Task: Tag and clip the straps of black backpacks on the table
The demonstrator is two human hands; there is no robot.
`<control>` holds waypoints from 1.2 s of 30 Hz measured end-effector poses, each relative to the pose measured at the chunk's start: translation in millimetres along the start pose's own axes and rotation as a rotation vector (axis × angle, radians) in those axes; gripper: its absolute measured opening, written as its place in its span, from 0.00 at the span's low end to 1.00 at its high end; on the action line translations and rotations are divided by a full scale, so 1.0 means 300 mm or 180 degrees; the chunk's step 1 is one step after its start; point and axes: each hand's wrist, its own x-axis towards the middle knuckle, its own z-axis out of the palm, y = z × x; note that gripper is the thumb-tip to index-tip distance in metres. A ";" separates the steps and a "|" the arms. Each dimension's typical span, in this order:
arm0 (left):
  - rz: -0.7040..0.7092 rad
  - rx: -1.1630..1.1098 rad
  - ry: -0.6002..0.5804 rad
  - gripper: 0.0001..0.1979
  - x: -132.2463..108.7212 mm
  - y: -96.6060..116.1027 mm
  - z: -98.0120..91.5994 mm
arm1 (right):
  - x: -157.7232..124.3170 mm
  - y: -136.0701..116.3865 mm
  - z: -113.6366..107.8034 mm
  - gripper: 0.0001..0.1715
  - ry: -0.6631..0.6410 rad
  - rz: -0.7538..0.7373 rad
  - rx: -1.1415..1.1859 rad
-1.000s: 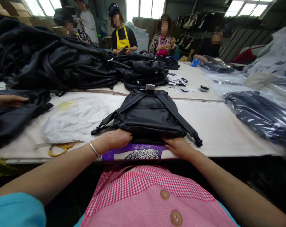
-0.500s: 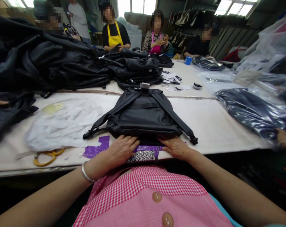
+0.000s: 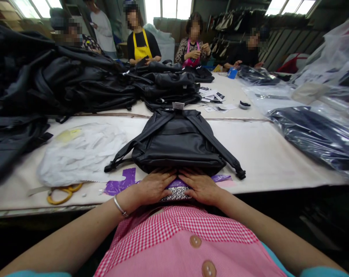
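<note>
A black backpack (image 3: 180, 148) lies on the table with its shoulder straps facing up and its bottom edge toward me. A small white tag (image 3: 178, 105) shows at its far end. My left hand (image 3: 155, 186) rests flat at the bag's near edge, fingers stretched out and fingertips hidden under the edge. Close beside it, my right hand (image 3: 201, 186) lies the same way, fingers extended and tips partly hidden by the bag. Beneath the hands are purple tape (image 3: 121, 185) and a black-and-white patterned strip (image 3: 176, 193) at the table edge.
To the left lie a clear bag of white scraps (image 3: 82, 154) and yellow-handled scissors (image 3: 61, 194). Black bags (image 3: 84, 80) are heaped behind. Paper tags (image 3: 211, 95) and a tape roll (image 3: 244, 105) lie beyond. Plastic-wrapped bags (image 3: 313, 134) are at right; several co-workers stand across the table.
My hands have slid inward along the backpack's near edge until they nearly meet. Another person's hand at the right and one at the far left have gone out of view.
</note>
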 end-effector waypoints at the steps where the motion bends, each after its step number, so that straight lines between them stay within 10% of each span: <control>1: -0.0023 -0.0027 -0.0010 0.33 -0.001 0.005 -0.003 | -0.002 0.010 0.011 0.37 0.0011 0.0108 -0.0014; 6: -0.0131 -0.0111 0.0026 0.30 -0.002 0.021 -0.025 | -0.042 0.032 -0.014 0.29 0.0365 0.0446 -0.0259; 13: -0.0246 -0.0200 0.0276 0.30 0.003 0.020 -0.002 | 0.082 -0.107 -0.167 0.19 0.1647 -0.0280 -0.0866; 25: -0.0065 -0.0640 0.0704 0.28 -0.005 0.005 0.006 | 0.261 -0.124 -0.152 0.07 0.1247 0.0131 -0.1446; 36: -0.1175 0.0312 0.1028 0.18 -0.092 -0.105 0.046 | 0.247 -0.104 -0.074 0.09 0.1327 -0.0181 -0.1241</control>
